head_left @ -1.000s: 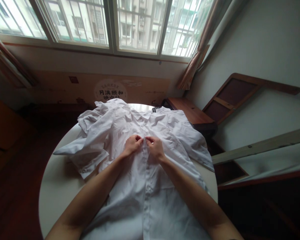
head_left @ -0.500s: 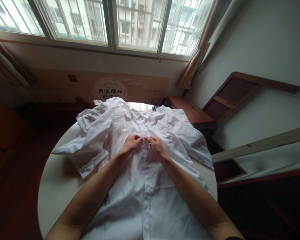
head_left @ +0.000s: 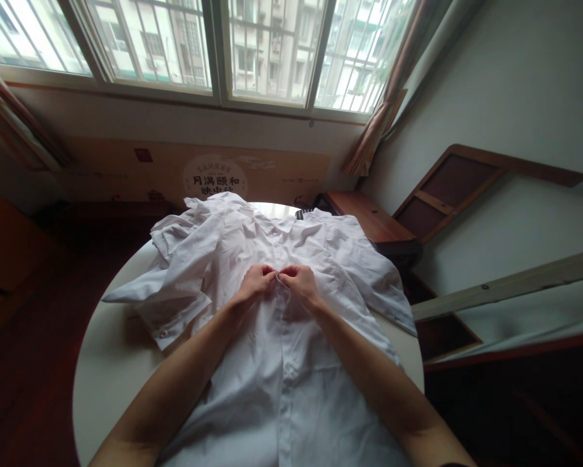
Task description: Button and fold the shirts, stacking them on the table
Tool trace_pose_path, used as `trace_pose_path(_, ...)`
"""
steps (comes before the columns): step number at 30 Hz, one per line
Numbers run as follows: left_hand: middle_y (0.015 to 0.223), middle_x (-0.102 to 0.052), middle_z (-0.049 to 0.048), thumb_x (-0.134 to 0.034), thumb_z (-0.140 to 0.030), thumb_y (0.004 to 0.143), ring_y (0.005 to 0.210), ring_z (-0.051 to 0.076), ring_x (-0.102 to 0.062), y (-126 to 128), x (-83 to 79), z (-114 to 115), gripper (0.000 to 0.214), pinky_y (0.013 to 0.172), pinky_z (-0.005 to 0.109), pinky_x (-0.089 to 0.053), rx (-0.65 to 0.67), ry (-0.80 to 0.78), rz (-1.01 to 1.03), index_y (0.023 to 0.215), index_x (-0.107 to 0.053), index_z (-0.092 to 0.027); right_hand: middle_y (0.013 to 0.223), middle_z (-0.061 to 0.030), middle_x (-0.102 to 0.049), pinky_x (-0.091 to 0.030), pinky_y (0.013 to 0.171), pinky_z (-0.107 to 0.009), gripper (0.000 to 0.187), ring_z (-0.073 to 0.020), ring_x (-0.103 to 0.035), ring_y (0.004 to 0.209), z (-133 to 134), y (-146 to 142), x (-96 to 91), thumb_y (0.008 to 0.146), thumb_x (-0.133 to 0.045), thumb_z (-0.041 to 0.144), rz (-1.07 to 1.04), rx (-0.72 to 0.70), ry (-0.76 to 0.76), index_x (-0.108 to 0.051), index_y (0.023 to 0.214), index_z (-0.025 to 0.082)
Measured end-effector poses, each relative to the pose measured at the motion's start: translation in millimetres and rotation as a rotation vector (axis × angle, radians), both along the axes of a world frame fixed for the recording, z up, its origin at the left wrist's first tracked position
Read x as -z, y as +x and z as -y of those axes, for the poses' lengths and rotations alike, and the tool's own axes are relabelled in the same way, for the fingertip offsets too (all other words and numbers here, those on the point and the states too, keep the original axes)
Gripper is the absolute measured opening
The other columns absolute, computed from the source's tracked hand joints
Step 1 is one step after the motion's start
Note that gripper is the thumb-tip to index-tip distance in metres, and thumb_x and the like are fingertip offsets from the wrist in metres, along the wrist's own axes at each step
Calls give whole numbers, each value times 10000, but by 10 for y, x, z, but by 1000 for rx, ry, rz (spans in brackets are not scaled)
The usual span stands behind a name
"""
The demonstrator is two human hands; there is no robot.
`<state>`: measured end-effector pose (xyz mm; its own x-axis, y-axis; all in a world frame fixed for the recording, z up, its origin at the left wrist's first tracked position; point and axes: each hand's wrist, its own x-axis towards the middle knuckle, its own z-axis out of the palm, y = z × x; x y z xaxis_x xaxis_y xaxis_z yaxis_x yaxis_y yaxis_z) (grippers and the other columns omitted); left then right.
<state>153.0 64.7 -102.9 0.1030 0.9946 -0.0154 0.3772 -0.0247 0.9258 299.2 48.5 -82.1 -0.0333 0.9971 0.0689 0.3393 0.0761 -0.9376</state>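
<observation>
A white button-up shirt [head_left: 315, 363] lies spread front side up, its collar toward the window and its sleeves out to both sides. Both hands meet at the button placket on the chest. My left hand [head_left: 259, 280] pinches the placket edge from the left. Close against it, my right hand [head_left: 299, 281] pinches the same strip from the right. The fingertips almost touch, and the bit of cloth or button between them is too small to make out. Lower down the placket, a button shows near the shirt's middle. The left cuff has a button too.
The shirt rests on a round white table [head_left: 101, 383]. Beyond it, a printed cardboard panel [head_left: 155, 172] leans under the barred window. A low brown wooden bench or cabinet [head_left: 364, 217] stands behind the table's right side. Near the collar sits a small black-and-white striped item [head_left: 299, 215].
The right hand's fingers have curled in closer to the left fingertips at the placket. The shirt lies the same; the view has shifted very slightly.
</observation>
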Motion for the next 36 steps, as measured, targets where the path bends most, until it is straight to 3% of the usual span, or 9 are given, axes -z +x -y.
trace_pose_path(5,648,-647,34,-513,-297,756,586,119,-554,0,-41,10,263,489,181,-375,4,36,5,712,-694,-112,727,-28,-714,-455,656,-246,152,-149,-633,651,76,-71,31,754,-595,253,296,106,192,-725,770,177)
trace_pose_path(16,672,-663,38,-527,-292,745,625,131,-575,48,-28,31,251,520,192,-374,-91,19,-46,723,-708,-120,805,-63,-702,-413,706,-250,186,-170,-620,732,192,-207,53,818,-534,238,570,172,267,-701,797,161)
trace_pose_path(19,656,-646,25,-505,-277,763,600,122,-560,62,-39,49,246,516,196,-361,-114,24,-98,720,-695,-127,811,-67,-702,-419,723,-255,194,-171,-619,733,194,-204,53,816,-531,261,535,178,270,-698,802,163)
trace_pose_path(22,674,-647,24,-490,-262,787,619,124,-560,69,-53,64,237,546,205,-380,-113,60,-133,726,-681,-136,766,-50,-699,-439,690,-255,189,-166,-621,702,141,-160,55,794,-554,305,361,165,200,-691,795,174)
trace_pose_path(27,745,-678,29,-498,-241,813,683,132,-593,53,-24,45,205,636,221,-424,-45,120,-140,754,-672,-150,545,11,-605,-415,486,-221,169,-120,-547,494,-27,-63,86,719,-614,329,-57,22,-102,-611,690,162)
trace_pose_path(30,799,-691,27,-533,-214,800,737,139,-608,41,-19,41,151,688,231,-432,9,153,-192,794,-674,-159,496,40,-544,-389,440,-206,167,-94,-491,437,-98,-36,89,713,-614,309,-216,-49,-259,-549,654,167)
trace_pose_path(33,826,-688,32,-549,-211,807,778,154,-606,44,-43,64,125,726,257,-424,-9,205,-353,800,-667,-170,549,24,-565,-442,503,-233,129,-106,-526,481,-108,-13,51,766,-556,268,-136,-35,-270,-553,689,165)
trace_pose_path(36,866,-682,41,-544,-221,830,841,178,-599,67,-60,107,118,768,289,-408,-54,262,-529,808,-653,-181,726,-32,-647,-497,679,-295,109,-155,-613,666,-3,39,-4,790,-561,258,182,25,-25,-604,811,160)
